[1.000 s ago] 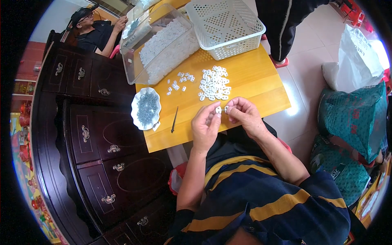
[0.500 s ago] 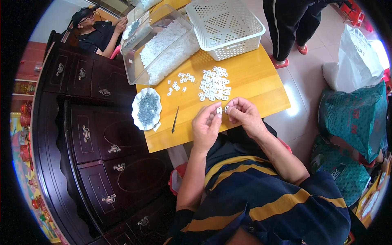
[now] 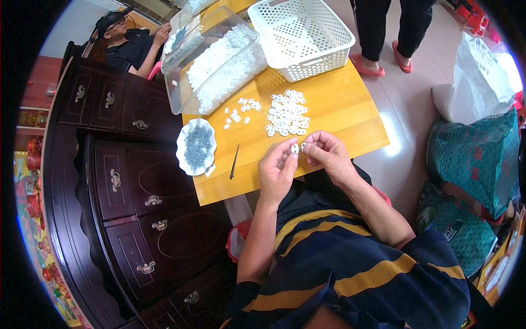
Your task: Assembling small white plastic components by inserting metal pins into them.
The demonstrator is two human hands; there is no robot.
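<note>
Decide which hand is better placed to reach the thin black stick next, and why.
Probably the left hand: the thin black stick lies to its left, while the right hand is farther off. Each hand holds a small white piece.

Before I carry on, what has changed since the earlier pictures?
The standing person's legs have moved up the picture, away from the table, and both red sandals now show clearly. Nothing was visibly taken or let go: the left hand and right hand each still hold a small white piece. The white pile, bowl and basket look unchanged.
</note>
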